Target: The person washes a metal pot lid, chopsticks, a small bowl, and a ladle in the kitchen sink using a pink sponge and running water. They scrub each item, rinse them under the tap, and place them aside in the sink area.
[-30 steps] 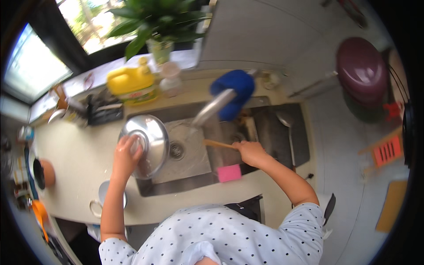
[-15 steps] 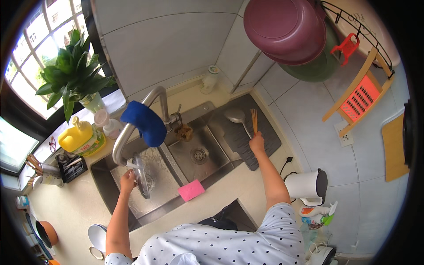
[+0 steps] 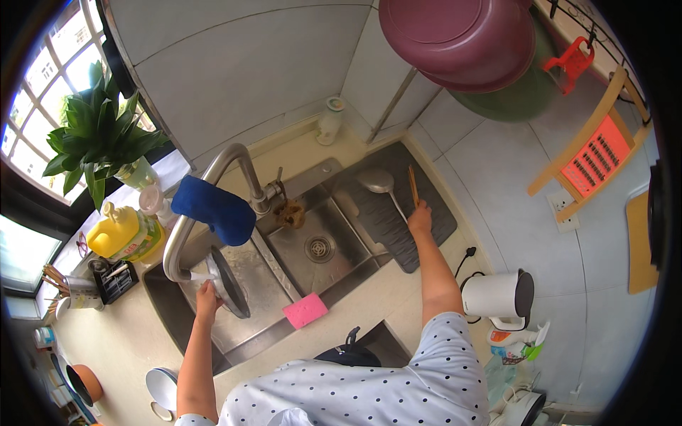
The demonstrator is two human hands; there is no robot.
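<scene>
Looking down from the head camera, you have your left hand (image 3: 207, 298) at about eight o'clock in the picture, closed on the rim of a round steel lid (image 3: 227, 282) that stands on edge in the left basin of the sink (image 3: 245, 334), right under the spout of the curved tap (image 3: 213, 184). A blue cloth (image 3: 214, 208) hangs over that tap.

Your right hand (image 3: 420, 216) is stretched out to about two o'clock, fingers closed on the near end of a pair of wooden chopsticks (image 3: 413, 186) that lie on the dark ribbed draining mat (image 3: 426, 234). A steel ladle (image 3: 381, 183) lies on the same mat just beside the chopsticks, at their nine o'clock side.

A pink sponge (image 3: 305, 310) sits on the front edge of the sink, between your two arms. On the worktop (image 3: 121, 334) at nine o'clock stands a yellow bottle (image 3: 121, 233), with a leafy potted plant (image 3: 99, 138) behind it by the window. A white kettle (image 3: 499, 295) stands at four o'clock, and purple basins (image 3: 455, 35) hang on the wall at one o'clock.
</scene>
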